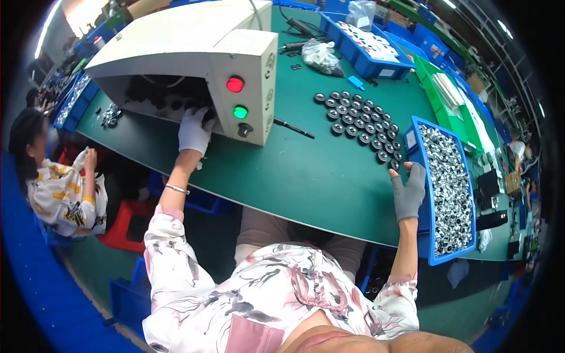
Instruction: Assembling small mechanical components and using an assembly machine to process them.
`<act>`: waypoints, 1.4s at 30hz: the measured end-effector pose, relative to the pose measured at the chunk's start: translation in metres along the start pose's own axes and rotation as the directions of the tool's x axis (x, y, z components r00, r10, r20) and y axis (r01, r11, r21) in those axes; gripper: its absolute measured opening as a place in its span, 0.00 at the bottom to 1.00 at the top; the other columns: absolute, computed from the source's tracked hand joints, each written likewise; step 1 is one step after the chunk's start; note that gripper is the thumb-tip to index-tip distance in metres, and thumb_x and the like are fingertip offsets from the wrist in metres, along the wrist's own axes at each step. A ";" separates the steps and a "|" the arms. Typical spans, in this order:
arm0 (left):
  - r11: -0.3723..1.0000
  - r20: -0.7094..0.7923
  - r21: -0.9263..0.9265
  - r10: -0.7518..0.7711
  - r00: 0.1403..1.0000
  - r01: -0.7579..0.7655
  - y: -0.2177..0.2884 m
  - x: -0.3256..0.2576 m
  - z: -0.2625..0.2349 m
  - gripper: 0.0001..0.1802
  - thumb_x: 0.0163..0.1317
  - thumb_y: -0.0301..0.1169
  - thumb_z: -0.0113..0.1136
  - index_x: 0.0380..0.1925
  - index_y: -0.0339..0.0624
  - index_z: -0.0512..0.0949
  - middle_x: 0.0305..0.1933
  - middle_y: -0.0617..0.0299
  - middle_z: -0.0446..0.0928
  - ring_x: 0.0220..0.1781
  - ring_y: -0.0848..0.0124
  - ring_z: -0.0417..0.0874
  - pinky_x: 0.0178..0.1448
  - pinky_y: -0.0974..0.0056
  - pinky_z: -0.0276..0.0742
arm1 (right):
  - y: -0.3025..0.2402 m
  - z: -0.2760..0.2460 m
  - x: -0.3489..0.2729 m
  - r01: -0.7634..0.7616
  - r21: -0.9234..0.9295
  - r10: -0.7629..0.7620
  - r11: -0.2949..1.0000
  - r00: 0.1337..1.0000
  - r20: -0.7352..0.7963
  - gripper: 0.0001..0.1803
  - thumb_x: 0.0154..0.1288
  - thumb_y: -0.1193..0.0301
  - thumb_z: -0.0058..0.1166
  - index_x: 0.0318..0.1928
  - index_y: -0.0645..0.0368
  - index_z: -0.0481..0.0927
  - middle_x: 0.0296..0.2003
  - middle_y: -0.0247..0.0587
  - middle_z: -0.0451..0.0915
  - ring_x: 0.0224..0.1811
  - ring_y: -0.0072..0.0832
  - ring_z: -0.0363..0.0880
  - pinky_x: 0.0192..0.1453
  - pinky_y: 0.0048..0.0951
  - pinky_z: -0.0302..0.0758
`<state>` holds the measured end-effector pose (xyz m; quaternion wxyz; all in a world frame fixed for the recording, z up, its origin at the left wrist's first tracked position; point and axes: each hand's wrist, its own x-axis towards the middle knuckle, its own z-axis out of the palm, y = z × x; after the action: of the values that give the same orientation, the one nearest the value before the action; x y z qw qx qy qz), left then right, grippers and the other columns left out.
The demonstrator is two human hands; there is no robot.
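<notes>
My left hand (pixel 195 132), in a white glove, reaches into the dark opening of a cream-coloured machine (pixel 182 53). Its fingertips blend into the shadow among dark round pieces (pixel 170 100), so their grip is unclear. On the green table, my right hand (pixel 408 193) wears a grey glove with bare fingertips. Its thumb and fingers are apart, close beside the nearest of several black round parts with silvery centres (pixel 364 139). These parts stand in slanted rows. Just right of that hand is a blue bin (pixel 431 235) full of small shiny metal-and-black pieces (pixel 448 188).
The machine's front has a red button (pixel 235 84), a green button (pixel 240 112) and a black knob (pixel 245 129). A black pen (pixel 294 128) lies beside it. Farther back are a plastic bag (pixel 322 57), a blue tray (pixel 376 69) and a green tray (pixel 441 109). A co-worker (pixel 62 182) sits left.
</notes>
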<state>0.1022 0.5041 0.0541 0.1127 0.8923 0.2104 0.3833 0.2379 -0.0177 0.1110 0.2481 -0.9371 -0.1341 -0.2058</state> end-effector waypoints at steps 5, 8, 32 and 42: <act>0.994 0.181 0.100 0.022 0.983 -0.041 -0.019 0.015 0.013 0.17 0.54 0.32 0.70 0.43 0.41 0.83 0.48 0.45 0.79 0.48 0.45 0.80 0.51 0.51 0.79 | 0.025 -0.083 -0.007 0.125 -0.056 -0.132 0.991 0.979 -0.153 0.12 0.64 0.72 0.61 0.42 0.65 0.75 0.41 0.49 0.78 0.44 0.45 0.77 0.51 0.40 0.73; 0.999 0.121 -0.022 -0.024 0.992 0.027 -0.010 0.010 0.005 0.15 0.56 0.31 0.69 0.43 0.39 0.83 0.46 0.46 0.80 0.45 0.48 0.82 0.48 0.54 0.81 | 0.087 -0.120 0.008 0.028 -0.133 -0.039 0.991 0.996 -0.082 0.09 0.69 0.70 0.56 0.42 0.64 0.77 0.36 0.46 0.78 0.39 0.36 0.77 0.46 0.34 0.73; -0.760 0.873 -0.078 0.260 0.413 0.645 0.246 -0.127 -0.012 0.18 0.69 0.36 0.62 0.52 0.35 0.77 0.56 0.47 0.77 0.47 0.64 0.78 0.51 0.66 0.82 | 0.216 -0.100 0.038 -0.133 0.014 0.124 0.991 0.956 0.265 0.05 0.61 0.76 0.58 0.35 0.63 0.76 0.26 0.31 0.76 0.31 0.18 0.72 0.37 0.25 0.70; -0.743 0.873 0.025 0.343 0.348 0.669 0.274 -0.131 0.001 0.22 0.70 0.35 0.60 0.55 0.29 0.74 0.57 0.49 0.76 0.48 0.65 0.81 0.55 0.67 0.85 | 0.216 -0.109 0.034 -0.189 0.067 0.178 0.980 0.972 0.152 0.13 0.70 0.76 0.53 0.53 0.65 0.81 0.42 0.36 0.84 0.44 0.20 0.80 0.50 0.23 0.75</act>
<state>0.1012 0.2006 0.0692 0.9845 0.0831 0.1178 -0.1003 0.3091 -0.2508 0.1241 0.2934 -0.9471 -0.0727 -0.1077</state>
